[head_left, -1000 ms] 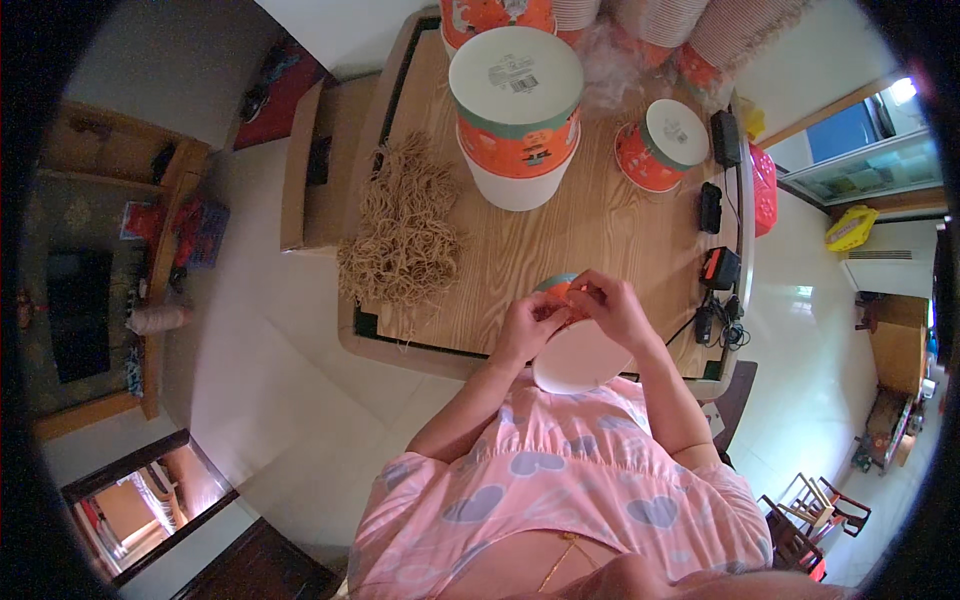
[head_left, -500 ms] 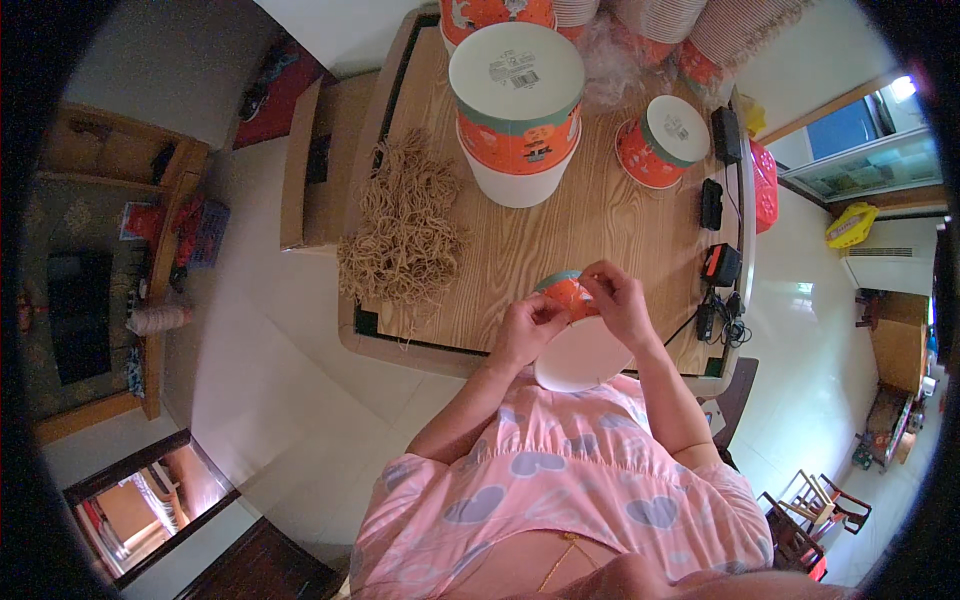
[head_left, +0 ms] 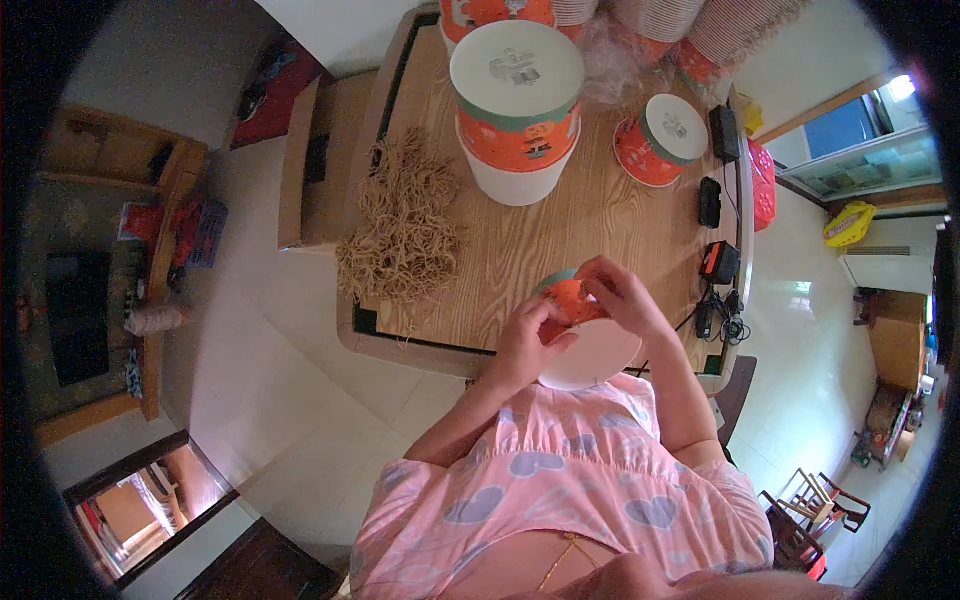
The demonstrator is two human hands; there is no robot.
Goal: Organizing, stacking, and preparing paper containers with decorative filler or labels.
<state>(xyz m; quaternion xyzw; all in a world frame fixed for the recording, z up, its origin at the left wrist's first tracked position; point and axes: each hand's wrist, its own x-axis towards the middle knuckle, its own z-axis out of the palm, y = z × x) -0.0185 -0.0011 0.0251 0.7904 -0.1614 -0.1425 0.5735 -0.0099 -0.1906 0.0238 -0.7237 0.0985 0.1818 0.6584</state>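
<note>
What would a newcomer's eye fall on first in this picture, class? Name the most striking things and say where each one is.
Near the table's front edge, the left hand and right hand hold an orange and white paper cup together. Behind them, at the far end of the wooden table, stands a tall stack of cups. A heap of tan cord lies at the table's left.

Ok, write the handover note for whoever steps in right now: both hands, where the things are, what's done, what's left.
Left hand: grips the small orange paper tub at its near side.
Right hand: fingers pinch at the tub's orange wall, near the rim.
Tub is held over the wooden table edge, white base toward the person.
Pile of tan cord lies at the table's left; two more tubs, a large one and a smaller one, stand upside down farther back.
Done or left: cannot tell; the held tub shows no cord.
</note>
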